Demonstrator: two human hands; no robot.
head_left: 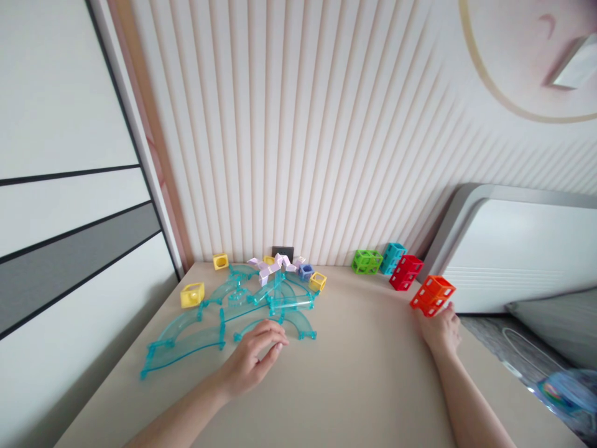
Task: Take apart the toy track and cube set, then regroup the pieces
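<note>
My left hand [259, 354] hovers over the table just in front of a curved teal track piece [301, 323]. Its fingers are loosely stretched, the thumb apart, and nothing is in it. At the right side of the table, my right hand [441, 330] grips the near lower end of an orange open-frame block [433, 295]; the fingertips are partly hidden. Behind that block a red block [406, 272], a blue block [392, 257] and a green block [367, 262] stand in a slanting row. More see-through teal track pieces [186, 348] lie heaped at the left.
Yellow blocks [193, 295], a purple-blue block [306, 271] and light-purple pieces [268, 269] lie around the tracks. A small black object [283, 252] leans by the ribbed wall [280, 124]. Right of the table [364, 373] stand a grey-white headboard [522, 249] and a clear plastic package [569, 392].
</note>
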